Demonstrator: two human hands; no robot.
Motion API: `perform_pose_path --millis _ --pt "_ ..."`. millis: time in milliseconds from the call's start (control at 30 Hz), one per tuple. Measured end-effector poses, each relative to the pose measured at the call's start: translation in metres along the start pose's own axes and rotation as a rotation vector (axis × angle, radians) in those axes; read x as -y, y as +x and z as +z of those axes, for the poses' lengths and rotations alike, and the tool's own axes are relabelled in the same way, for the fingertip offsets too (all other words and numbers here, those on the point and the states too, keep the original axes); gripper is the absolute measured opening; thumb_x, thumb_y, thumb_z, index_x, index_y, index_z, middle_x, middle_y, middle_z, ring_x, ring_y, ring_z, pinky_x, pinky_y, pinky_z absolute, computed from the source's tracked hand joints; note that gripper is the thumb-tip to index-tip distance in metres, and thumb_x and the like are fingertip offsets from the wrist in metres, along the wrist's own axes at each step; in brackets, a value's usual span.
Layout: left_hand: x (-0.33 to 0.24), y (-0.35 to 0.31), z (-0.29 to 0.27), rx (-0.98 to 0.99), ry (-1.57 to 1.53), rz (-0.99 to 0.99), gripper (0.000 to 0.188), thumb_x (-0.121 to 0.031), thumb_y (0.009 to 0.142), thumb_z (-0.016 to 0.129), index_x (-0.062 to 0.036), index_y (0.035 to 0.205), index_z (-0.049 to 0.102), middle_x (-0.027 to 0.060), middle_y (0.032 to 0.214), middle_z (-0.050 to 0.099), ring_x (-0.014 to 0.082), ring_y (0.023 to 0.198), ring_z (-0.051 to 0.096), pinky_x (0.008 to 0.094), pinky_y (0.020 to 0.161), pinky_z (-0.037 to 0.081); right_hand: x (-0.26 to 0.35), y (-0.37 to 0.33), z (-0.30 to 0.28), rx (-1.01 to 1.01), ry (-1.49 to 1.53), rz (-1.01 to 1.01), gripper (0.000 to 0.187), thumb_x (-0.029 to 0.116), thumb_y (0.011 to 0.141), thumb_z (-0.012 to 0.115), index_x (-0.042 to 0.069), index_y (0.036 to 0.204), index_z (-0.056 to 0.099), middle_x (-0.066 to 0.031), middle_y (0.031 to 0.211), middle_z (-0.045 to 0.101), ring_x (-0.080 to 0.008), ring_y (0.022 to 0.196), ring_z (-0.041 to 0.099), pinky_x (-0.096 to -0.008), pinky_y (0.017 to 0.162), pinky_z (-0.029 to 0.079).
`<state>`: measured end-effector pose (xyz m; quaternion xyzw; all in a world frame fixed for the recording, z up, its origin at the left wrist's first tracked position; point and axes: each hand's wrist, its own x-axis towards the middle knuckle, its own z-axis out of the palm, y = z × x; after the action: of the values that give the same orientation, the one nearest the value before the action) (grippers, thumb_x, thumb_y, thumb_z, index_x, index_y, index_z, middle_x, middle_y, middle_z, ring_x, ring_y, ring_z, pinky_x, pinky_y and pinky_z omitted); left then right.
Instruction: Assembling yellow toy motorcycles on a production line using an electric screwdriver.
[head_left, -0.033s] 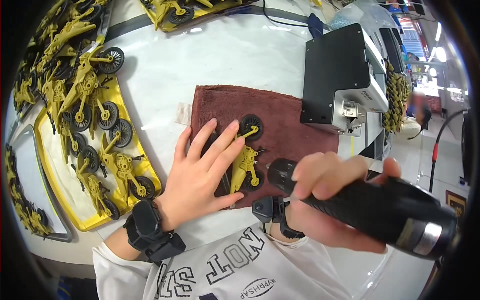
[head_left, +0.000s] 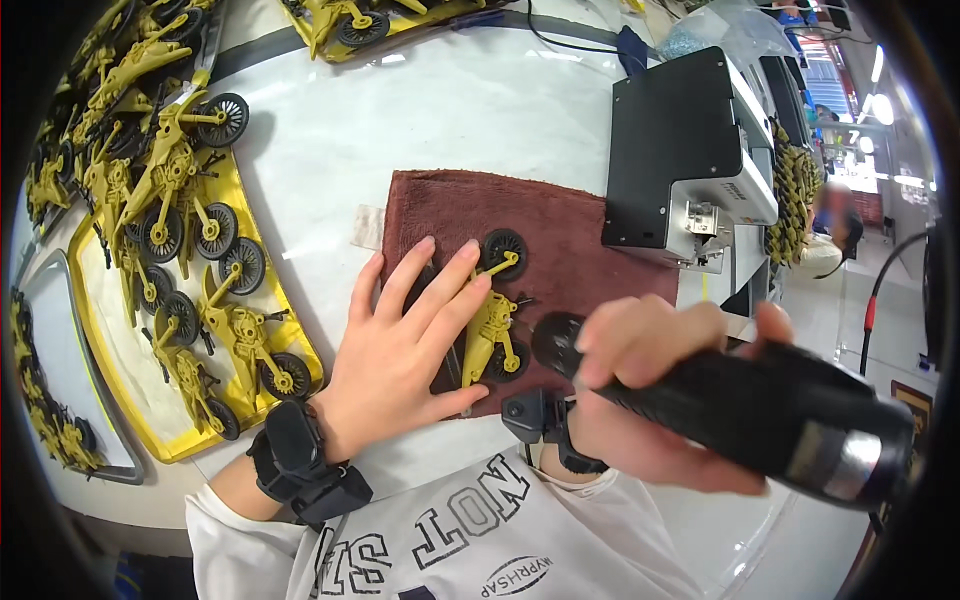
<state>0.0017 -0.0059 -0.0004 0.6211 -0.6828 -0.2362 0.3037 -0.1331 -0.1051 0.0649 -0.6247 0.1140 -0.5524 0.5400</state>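
While one yellow toy motorcycle (head_left: 490, 325) lies on the red-brown cloth (head_left: 560, 220) at the near middle of the white surface (head_left: 310, 150), I'd judge it partway through handling: frame and two wheels (head_left: 503, 255) are together, though what remains I can't tell. The left hand (head_left: 395, 350) is spread wide, touching its left side; the right hand (head_left: 640, 435) is clamped around one black handheld tool (head_left: 760, 420), its front end near the motorcycle's right. I count two hands, one cloth, one black machine (head_left: 655, 150) to the right. Motorcycles heaped on the yellow tray (head_left: 120, 390), left, overlap too much to count.
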Motion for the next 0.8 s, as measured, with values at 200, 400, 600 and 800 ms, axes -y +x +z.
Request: perform_pose_path --millis 200,400,600,800 --pt "-0.001 -0.001 0.000 0.012 0.001 -0.007 0.088 -0.038 0.059 0.079 -0.0106 0.135 0.044 0.0088 0.148 0.033 0.0340 0.133 0.030 0.0547 0.107 0.019 -0.014 -0.003 -0.002 -0.053 0.017 0.007 0.092 0.077 0.080 0.038 0.005 0.136 0.026 -0.0132 0.071 0.052 -0.0235 0.046 0.050 -0.0340 0.044 0.044" --pt "-0.004 0.003 -0.001 0.017 0.037 0.027 0.079 -0.040 0.061 0.078 -0.0178 0.132 0.051 0.0131 0.147 0.035 0.0383 0.133 0.029 0.0553 0.107 0.018 -0.007 -0.001 -0.001 -0.025 -0.150 0.089 0.087 0.072 0.079 0.048 0.006 0.132 0.029 -0.0129 0.073 0.054 -0.0223 0.048 0.052 -0.0309 0.044 0.045" --pt "0.002 0.003 0.000 -0.004 0.087 0.065 0.070 -0.044 0.063 0.076 -0.0204 0.127 0.057 0.0153 0.146 0.035 0.0402 0.132 0.030 0.0552 0.107 0.018 -0.001 -0.001 -0.004 -0.142 -0.104 -0.103 0.085 0.073 0.082 0.044 0.007 0.135 0.030 -0.0086 0.069 0.052 -0.0214 0.046 0.050 -0.0341 0.043 0.044" --pt "-0.006 0.002 0.001 0.007 0.117 0.038 0.071 -0.045 0.062 0.075 -0.0197 0.126 0.057 0.0167 0.146 0.035 0.0407 0.132 0.029 0.0561 0.107 0.017 0.073 0.058 -0.069 -0.724 -0.567 -0.293 0.068 0.055 0.088 0.046 0.004 0.132 0.038 -0.0099 0.074 0.055 -0.0202 0.051 0.050 -0.0345 0.055 0.046"
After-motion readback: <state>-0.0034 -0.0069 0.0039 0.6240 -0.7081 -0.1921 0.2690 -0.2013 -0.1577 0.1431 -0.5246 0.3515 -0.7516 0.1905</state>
